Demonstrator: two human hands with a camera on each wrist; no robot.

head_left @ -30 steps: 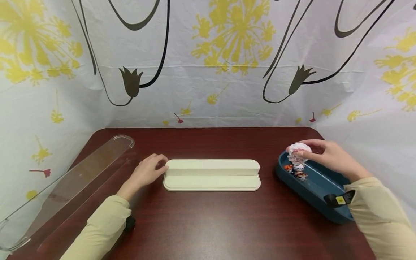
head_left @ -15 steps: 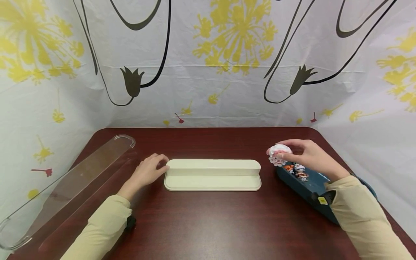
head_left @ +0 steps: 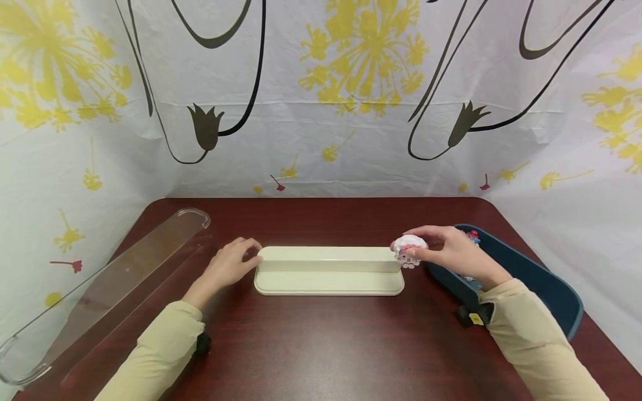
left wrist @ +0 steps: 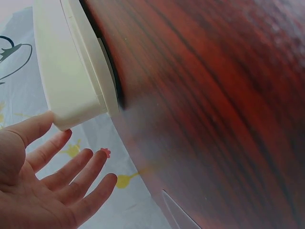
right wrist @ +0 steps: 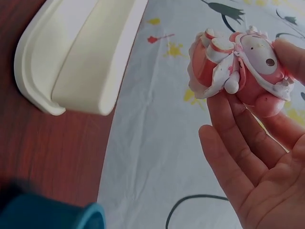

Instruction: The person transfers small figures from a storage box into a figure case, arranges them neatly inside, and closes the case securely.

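Note:
My right hand (head_left: 448,253) pinches a small pink and white figurine (head_left: 408,250) between thumb and fingers, at the right end of the cream stepped stand (head_left: 326,283). The right wrist view shows the figurine (right wrist: 238,71) lying sideways in the fingers, with a round white face and a pink body, apart from the stand (right wrist: 86,62). My left hand (head_left: 232,264) rests at the stand's left end. Seen from the left wrist, its thumb and index fingertip touch the corner of the stand (left wrist: 71,81), while the other fingers are loosely extended.
A dark blue tray (head_left: 557,292) stands on the right, partly behind my right forearm, with small figurines (head_left: 471,236) at its far end. A long clear plastic cover (head_left: 115,278) lies at the left. Patterned cloth (head_left: 326,128) borders the brown table (head_left: 321,345).
My right hand has lifted the figurine out of the blue tray and carried it left to the stand's right end. The tray has shifted slightly. My left hand has stayed in place.

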